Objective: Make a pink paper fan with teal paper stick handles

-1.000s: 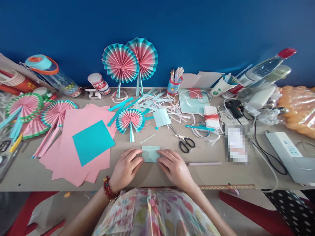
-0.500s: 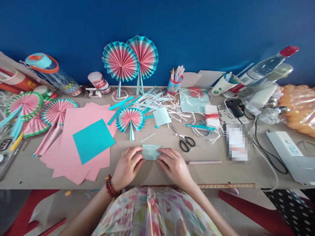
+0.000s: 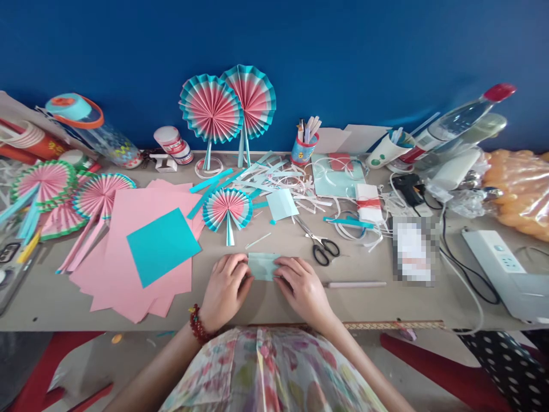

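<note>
A small pale green piece of paper [image 3: 262, 266] lies between my two hands at the front middle of the table. My left hand [image 3: 226, 288] pinches its left end, thumb below and fingers above. At the right end, my right hand [image 3: 303, 289] grips the paper in the same way, with the fingertips partly hidden. Just beyond, a small pleated paper fan [image 3: 227, 210] in pink, white and teal lies flat. A pale blue paper square [image 3: 282, 203] is to its right. Black-handled scissors [image 3: 325, 250] and a pale pen-like stick [image 3: 357, 284] lie right of my right hand.
Pink sheets [image 3: 150, 257] under a teal sheet [image 3: 163, 247] spread left. Two pleated fans [image 3: 211, 109] stand against the blue wall. Paper strips [image 3: 274, 177] litter the back, beside a pen cup [image 3: 304, 147]. A glue gun [image 3: 409, 189] and power strip [image 3: 497, 263] are at right.
Both hands have barely moved and keep hold of the paper's ends. My left wrist has shifted slightly to the right. The things on the table stay where they were.
</note>
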`<state>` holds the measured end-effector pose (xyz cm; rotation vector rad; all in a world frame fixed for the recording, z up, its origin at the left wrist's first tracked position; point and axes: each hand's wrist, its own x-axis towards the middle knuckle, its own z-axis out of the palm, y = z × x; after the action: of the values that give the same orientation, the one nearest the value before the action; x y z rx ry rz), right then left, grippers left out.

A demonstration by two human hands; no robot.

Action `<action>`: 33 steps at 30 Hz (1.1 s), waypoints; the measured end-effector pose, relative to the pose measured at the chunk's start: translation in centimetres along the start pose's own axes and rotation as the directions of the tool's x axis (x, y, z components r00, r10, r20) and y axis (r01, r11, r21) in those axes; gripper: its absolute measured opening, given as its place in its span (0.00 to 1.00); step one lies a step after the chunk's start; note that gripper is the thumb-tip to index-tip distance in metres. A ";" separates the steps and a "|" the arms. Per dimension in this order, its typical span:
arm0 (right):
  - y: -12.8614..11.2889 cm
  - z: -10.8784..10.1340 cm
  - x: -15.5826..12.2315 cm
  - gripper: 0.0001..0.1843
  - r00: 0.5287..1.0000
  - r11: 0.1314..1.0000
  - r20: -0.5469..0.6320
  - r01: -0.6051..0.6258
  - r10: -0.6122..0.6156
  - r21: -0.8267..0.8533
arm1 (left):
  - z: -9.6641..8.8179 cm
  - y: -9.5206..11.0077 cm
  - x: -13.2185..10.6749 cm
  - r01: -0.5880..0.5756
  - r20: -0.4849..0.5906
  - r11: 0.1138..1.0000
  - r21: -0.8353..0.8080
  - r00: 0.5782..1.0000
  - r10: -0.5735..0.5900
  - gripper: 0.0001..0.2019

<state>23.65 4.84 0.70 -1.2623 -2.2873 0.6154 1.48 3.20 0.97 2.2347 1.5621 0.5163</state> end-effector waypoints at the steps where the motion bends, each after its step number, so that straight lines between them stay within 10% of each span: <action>1: 0.0 0.0 0.0 0.07 1.000 1.000 0.003 0.000 0.000 0.002 | 0.0 0.0 0.0 0.002 -0.003 1.000 -0.002 1.000 -0.002 0.03; 33: 0.0 -0.1 -0.3 0.08 0.999 0.999 0.000 0.034 -0.034 -0.006 | 0.0 -0.7 -0.3 -0.105 0.009 0.994 -0.009 0.994 0.105 0.09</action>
<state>23.90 4.59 0.70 -1.2233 -2.3076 0.5966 0.78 3.13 0.56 2.3185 1.4413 0.5396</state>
